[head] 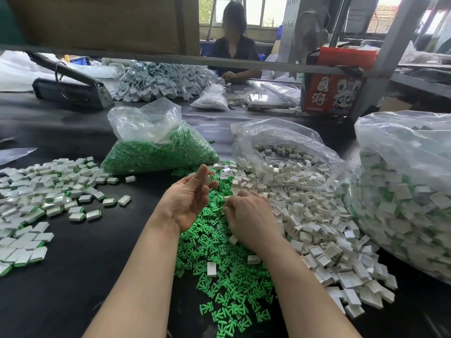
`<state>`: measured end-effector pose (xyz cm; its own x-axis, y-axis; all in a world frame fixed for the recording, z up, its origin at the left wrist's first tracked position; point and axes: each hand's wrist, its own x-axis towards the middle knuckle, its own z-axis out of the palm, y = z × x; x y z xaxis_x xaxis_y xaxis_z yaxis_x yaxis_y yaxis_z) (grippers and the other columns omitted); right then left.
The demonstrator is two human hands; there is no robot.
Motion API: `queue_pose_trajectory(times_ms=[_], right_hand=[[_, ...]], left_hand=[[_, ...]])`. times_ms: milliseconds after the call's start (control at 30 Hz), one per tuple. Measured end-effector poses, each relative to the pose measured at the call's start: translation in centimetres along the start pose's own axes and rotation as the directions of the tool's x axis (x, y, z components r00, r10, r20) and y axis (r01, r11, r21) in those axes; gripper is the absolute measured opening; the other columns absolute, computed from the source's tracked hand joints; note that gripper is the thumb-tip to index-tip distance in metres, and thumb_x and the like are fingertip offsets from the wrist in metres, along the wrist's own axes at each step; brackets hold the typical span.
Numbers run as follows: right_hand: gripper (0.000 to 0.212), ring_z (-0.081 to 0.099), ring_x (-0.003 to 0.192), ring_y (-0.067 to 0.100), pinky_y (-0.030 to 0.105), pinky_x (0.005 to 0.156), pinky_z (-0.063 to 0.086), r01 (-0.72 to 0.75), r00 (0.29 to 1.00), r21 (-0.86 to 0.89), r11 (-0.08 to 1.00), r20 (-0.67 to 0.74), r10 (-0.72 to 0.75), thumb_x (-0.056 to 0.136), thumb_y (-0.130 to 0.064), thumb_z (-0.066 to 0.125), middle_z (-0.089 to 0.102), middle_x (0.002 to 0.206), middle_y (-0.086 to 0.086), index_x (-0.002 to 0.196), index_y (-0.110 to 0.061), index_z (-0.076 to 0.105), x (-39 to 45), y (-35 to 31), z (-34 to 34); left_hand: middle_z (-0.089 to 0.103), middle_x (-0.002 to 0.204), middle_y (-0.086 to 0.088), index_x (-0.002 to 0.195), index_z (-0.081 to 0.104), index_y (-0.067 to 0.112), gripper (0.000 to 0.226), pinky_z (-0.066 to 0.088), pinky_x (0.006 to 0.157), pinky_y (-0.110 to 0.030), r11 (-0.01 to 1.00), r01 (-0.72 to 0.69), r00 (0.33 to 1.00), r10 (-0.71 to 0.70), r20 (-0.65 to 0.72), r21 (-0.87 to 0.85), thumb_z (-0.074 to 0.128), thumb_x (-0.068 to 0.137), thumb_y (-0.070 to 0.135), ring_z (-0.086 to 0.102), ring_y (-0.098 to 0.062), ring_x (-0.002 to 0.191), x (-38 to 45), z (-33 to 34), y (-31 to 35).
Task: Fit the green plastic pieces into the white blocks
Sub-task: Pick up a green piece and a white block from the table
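Nearest the worker, loose green plastic pieces (pixel 219 272) lie spread on the black table (pixel 73 276), with loose white blocks (pixel 317 228) banked against them on the right, evidently so both stocks sit within reach. The right hand (pixel 249 215) is palm-down with fingers curled into the green pieces, though whether it has one pinched cannot be told, while the raised left hand (pixel 190 198) pinches a white block (pixel 208 180) at its fingertips, seemingly presented for fitting. Left lies a pile of fitted blocks (pixel 36 198); beyond stand a bag of green pieces (pixel 158 152) and a bag of white blocks (pixel 280 152); another person (pixel 234 47) sits opposite.
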<state>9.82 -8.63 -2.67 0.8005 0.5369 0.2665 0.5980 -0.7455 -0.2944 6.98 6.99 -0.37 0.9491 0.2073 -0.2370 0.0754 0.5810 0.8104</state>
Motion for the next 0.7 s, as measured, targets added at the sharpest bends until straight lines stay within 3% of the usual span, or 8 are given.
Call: queue_pose_trajectory(times_ms=[133,233,300,433,600,700], right_hand=[[0.017,0.061,0.082,0.008,0.025,0.081,0.053,-0.057,0.995,0.240,0.969,-0.070,0.076,0.096,-0.025,0.057,0.068,0.093,-0.004,0.101,-0.015,0.069,0.3,-0.1,-0.5],[0.011,0.059,0.059,-0.003,0.011,0.053,0.044,-0.036,0.957,0.567,0.823,-0.218,0.192,0.092,-0.023,0.065,0.066,0.077,-0.013,0.098,-0.015,0.072,0.3,-0.3,-1.5],[0.013,0.062,0.064,-0.002,0.011,0.054,0.045,0.002,0.949,0.692,0.722,-0.229,0.217,0.088,-0.026,0.071,0.068,0.077,-0.012,0.097,-0.017,0.073,0.3,-0.4,-2.1],[0.011,0.064,0.066,0.001,0.013,0.059,0.048,0.032,0.949,0.746,0.665,-0.232,0.214,0.084,-0.021,0.075,0.072,0.080,-0.007,0.093,-0.016,0.074,0.3,-0.5,-2.3],[0.009,0.071,0.077,0.011,0.020,0.070,0.056,0.033,0.940,0.858,0.513,-0.201,0.276,0.085,-0.016,0.074,0.075,0.082,-0.003,0.092,-0.012,0.076,0.1,0.4,-2.8],[0.008,0.071,0.076,0.010,0.015,0.067,0.052,0.040,0.941,0.893,0.448,-0.184,0.285,0.085,-0.012,0.073,0.075,0.081,-0.001,0.091,-0.009,0.076,0.0,0.4,-3.1]], left_hand=[[0.070,0.066,-0.002,0.082,0.064,0.012,0.033,0.050,0.042,-0.015,0.999,-0.024,1.000,0.024,0.002,0.021,0.078,0.059,0.032,0.061,-0.003,0.047,0.0,0.1,-0.1],[0.067,0.060,0.003,0.087,0.062,0.011,0.036,0.049,0.042,-0.015,0.997,-0.048,0.998,0.050,-0.026,0.061,0.077,0.061,0.031,0.060,-0.003,0.046,0.0,0.6,-0.4],[0.065,0.057,0.005,0.082,0.061,0.013,0.033,0.049,0.043,-0.015,0.990,-0.079,0.996,0.083,-0.028,0.116,0.077,0.062,0.033,0.060,-0.003,0.045,0.0,1.2,-0.7],[0.066,0.057,0.004,0.075,0.057,0.014,0.031,0.049,0.046,-0.016,0.973,-0.153,0.988,0.154,0.005,0.176,0.076,0.063,0.035,0.063,-0.005,0.050,-0.2,2.2,-1.4],[0.076,0.082,-0.008,0.087,0.072,0.009,0.036,0.055,0.059,-0.020,0.961,-0.153,0.979,0.116,0.166,0.230,0.083,0.060,0.031,0.074,-0.017,0.076,-0.7,1.9,-0.7],[0.075,0.083,0.000,0.086,0.079,0.019,0.028,0.050,0.060,-0.016,0.896,-0.231,0.964,0.158,0.214,0.380,0.085,0.062,0.032,0.068,-0.006,0.072,-0.9,1.4,-0.4]])
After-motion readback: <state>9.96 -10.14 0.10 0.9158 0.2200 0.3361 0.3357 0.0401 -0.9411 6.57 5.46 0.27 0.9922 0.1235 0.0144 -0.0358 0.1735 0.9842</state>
